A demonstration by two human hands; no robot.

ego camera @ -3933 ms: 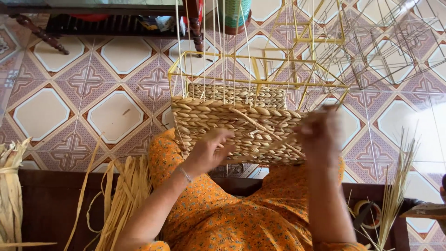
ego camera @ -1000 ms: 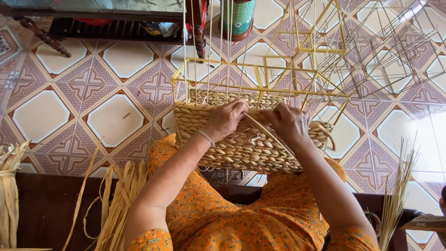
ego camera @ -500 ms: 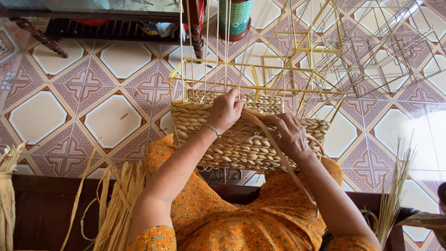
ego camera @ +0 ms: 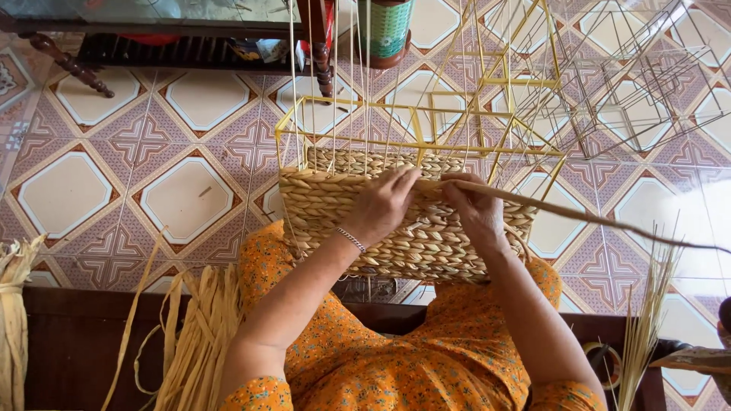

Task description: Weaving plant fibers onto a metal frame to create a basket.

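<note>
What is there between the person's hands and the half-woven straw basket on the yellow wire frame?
Nothing visible. The left hand rests on the woven straw basket at its top edge, and the right hand beside it grips the long straw strand running off to the right.

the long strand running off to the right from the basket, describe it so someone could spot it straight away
Start at the half-woven basket on the person's lap, under the yellow wire frame. At its top edge the right hand pinches a twisted straw-coloured strand, with the left hand beside it. Unlike the thin upright stakes, it is thick and stretches sideways, sloping down to the right.
</note>
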